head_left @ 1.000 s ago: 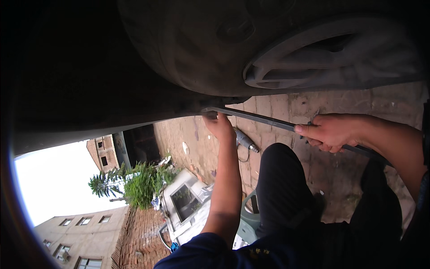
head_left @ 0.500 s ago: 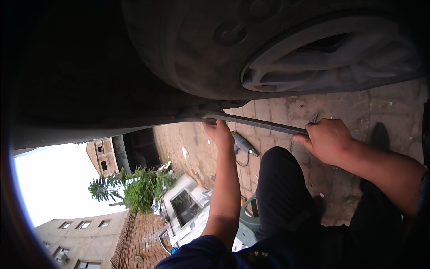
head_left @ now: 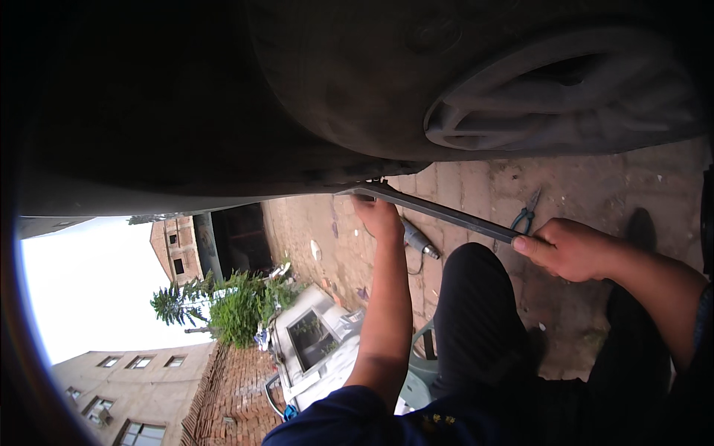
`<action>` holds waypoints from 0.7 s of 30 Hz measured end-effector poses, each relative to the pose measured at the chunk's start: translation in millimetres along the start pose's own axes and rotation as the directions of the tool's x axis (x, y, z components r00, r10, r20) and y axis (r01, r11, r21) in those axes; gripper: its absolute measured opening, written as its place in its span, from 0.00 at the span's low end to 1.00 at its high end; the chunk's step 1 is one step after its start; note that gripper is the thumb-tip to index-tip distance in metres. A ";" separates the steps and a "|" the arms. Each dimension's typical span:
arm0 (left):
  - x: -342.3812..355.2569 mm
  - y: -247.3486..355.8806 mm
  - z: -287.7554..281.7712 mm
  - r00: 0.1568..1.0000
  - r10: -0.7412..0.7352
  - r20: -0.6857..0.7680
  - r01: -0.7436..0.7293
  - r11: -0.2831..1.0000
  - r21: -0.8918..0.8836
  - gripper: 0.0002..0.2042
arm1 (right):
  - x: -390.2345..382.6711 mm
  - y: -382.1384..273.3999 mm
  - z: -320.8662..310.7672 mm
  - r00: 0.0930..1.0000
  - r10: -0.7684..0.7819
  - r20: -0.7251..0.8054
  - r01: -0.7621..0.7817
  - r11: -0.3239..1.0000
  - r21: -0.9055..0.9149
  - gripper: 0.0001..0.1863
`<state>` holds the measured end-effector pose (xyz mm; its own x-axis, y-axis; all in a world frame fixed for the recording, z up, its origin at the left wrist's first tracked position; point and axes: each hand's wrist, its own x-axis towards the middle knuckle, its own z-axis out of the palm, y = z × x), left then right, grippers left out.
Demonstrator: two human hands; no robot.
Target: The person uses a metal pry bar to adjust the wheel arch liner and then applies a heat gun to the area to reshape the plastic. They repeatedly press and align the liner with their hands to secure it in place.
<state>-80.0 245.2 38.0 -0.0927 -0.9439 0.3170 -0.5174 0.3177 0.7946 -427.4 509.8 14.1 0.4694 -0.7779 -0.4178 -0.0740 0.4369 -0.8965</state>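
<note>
Dark metal bar (head_left: 446, 212), long and straight, is in my right hand (head_left: 567, 249). The hand is closed around its lower-right end, thumb along the top, knuckles up. Long axis runs slantwise, from upper left at the car's lower edge (head_left: 297, 192) down to the right, toward my right forearm. The far end points left and slightly up, right at that dark edge, below the tyre (head_left: 335, 111). Can't tell whether it touches or hooks in there, too dark.

My left hand (head_left: 379, 219) is raised at that far end, just under the bar, fingers up by the edge. Fingertips hidden; can't tell how far open it is or whether it grips anything.

Spoked wheel (head_left: 565, 97) sits above the bar. Pliers (head_left: 526, 212) with teal handles lie on the paving (head_left: 476, 182) near my right hand, nose pointing up and a bit right. Grey power tool (head_left: 419, 236) is on the paving beside my left wrist, nozzle toward lower right. My dark-trousered knee (head_left: 476, 290) is below the bar, between my forearms. Green chair (head_left: 421, 372) shows lower, beside my left forearm.
</note>
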 end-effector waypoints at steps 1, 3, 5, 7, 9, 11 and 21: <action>-0.9 2.9 1.4 1.000 0.010 -0.002 -0.010 0.999 0.031 0.27 | -1.1 -1.8 -1.4 1.000 0.020 0.013 -0.020 1.000 0.023 0.41; -3.4 10.8 5.1 0.999 -0.011 -0.032 0.013 0.998 0.056 0.28 | -3.7 -6.3 -3.8 1.000 0.019 0.016 -0.021 0.995 0.093 0.40; -9.4 18.2 9.7 0.998 0.023 -0.060 -0.022 0.999 0.025 0.27 | -5.8 -11.8 -6.4 0.999 0.022 0.043 -0.028 0.989 0.148 0.39; -11.3 24.9 11.2 0.996 -0.067 -0.061 0.068 0.998 0.014 0.27 | -8.3 -17.6 -11.1 0.993 0.098 0.072 -0.107 0.983 0.149 0.38; -11.5 28.0 12.9 0.996 -0.062 -0.065 0.061 0.998 -0.007 0.27 | -8.0 -24.3 -14.9 0.991 0.096 0.097 -0.109 0.984 0.138 0.38; -11.3 27.9 13.2 0.998 -0.032 -0.061 0.033 0.999 0.008 0.26 | -7.4 -30.2 -17.5 0.984 0.132 0.120 -0.145 0.983 0.116 0.38; -6.7 11.8 3.5 0.998 -0.059 -0.008 0.059 0.998 -0.019 0.27 | 39.9 -40.6 -27.9 0.933 0.023 0.359 -0.119 0.962 0.247 0.39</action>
<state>-88.5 255.0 43.5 -0.0549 -0.9602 0.2740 -0.5055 0.2634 0.8217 -430.2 448.4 29.8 0.7524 -0.5531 -0.3577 0.0901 0.6243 -0.7759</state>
